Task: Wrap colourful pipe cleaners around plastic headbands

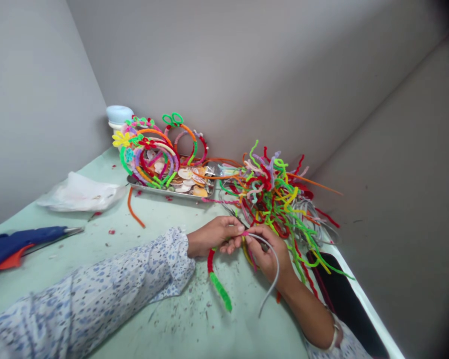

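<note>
My left hand (215, 235) and my right hand (267, 252) meet at the middle of the pale green table (164, 319). Both are closed in a pinch on a grey plastic headband (274, 271) that curves down toward me. A pipe cleaner (217, 279), red above and green below, hangs from my left hand's fingers and lies on the table. Just behind my hands sits a big tangled pile of coloured pipe cleaners (277, 199).
A metal tray (172, 192) at the back holds finished wrapped headbands (153, 149) and small shell-like pieces. A blue glue gun (18, 244) lies at the left edge, with a crumpled plastic bag (80, 193) behind it. A white-lidded jar (118, 117) stands in the corner. A dark phone (340, 294) lies at right.
</note>
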`<state>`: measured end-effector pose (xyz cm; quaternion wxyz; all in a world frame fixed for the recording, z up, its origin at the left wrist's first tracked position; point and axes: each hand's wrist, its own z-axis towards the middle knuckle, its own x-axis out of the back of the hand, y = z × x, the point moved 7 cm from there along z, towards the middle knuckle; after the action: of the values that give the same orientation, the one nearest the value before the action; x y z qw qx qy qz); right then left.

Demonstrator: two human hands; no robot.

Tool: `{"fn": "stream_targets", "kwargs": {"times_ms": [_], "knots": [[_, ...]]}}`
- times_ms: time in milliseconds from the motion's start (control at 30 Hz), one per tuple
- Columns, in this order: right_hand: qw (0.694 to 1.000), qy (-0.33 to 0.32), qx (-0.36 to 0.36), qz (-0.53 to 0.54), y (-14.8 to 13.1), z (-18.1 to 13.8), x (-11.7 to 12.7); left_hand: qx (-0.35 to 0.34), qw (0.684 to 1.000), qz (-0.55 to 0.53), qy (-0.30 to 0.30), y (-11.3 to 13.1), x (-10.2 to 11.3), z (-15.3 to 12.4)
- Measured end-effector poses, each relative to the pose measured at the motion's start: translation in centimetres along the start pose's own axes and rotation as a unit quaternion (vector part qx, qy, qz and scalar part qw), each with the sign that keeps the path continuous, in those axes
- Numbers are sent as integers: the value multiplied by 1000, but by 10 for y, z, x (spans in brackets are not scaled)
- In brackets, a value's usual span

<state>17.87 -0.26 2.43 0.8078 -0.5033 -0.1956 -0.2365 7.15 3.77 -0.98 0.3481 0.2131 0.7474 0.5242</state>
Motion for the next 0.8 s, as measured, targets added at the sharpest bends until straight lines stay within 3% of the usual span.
{"fn": "stream_targets", "kwargs": {"times_ms": [800], "knots": [[989,13,141,-47,-6,-4,0,16,998,-34,-59,-5,3,1]]}}
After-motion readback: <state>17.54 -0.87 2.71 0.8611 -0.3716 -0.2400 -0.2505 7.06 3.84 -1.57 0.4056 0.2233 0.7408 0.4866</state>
